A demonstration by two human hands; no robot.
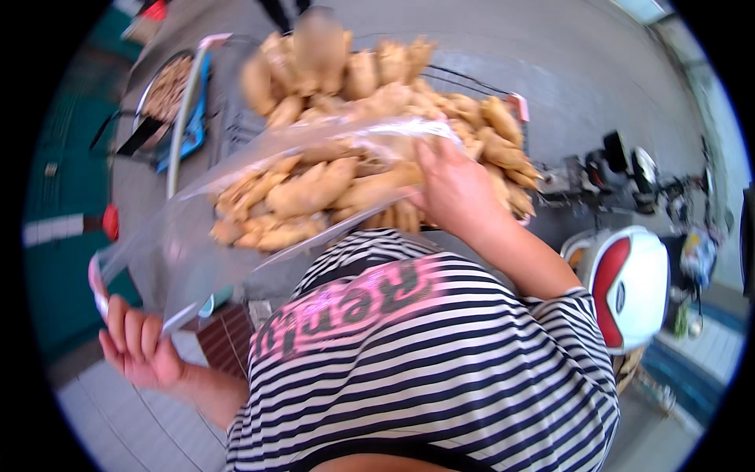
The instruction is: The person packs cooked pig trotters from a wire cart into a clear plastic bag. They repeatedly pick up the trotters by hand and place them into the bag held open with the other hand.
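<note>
A clear plastic bag (200,206) is stretched across the front of a large heap of tan pig trotters (389,100). Several trotters (312,186) show through or within the bag. My right hand (451,183) grips the bag's gathered edge, fingers spread over the film, close to the trotters. Down at the left, my left hand (138,348) has its fingers curled around the bag's far corner, beside a curved pink strip (96,283). Blur hides the exact grip of both hands.
A round basin of meat pieces (168,88) stands at the left beyond a pale rail (183,124). Dark legs of a person (280,13) show past the heap. Parked scooters (625,171) and a white and red scooter box (631,289) are at the right.
</note>
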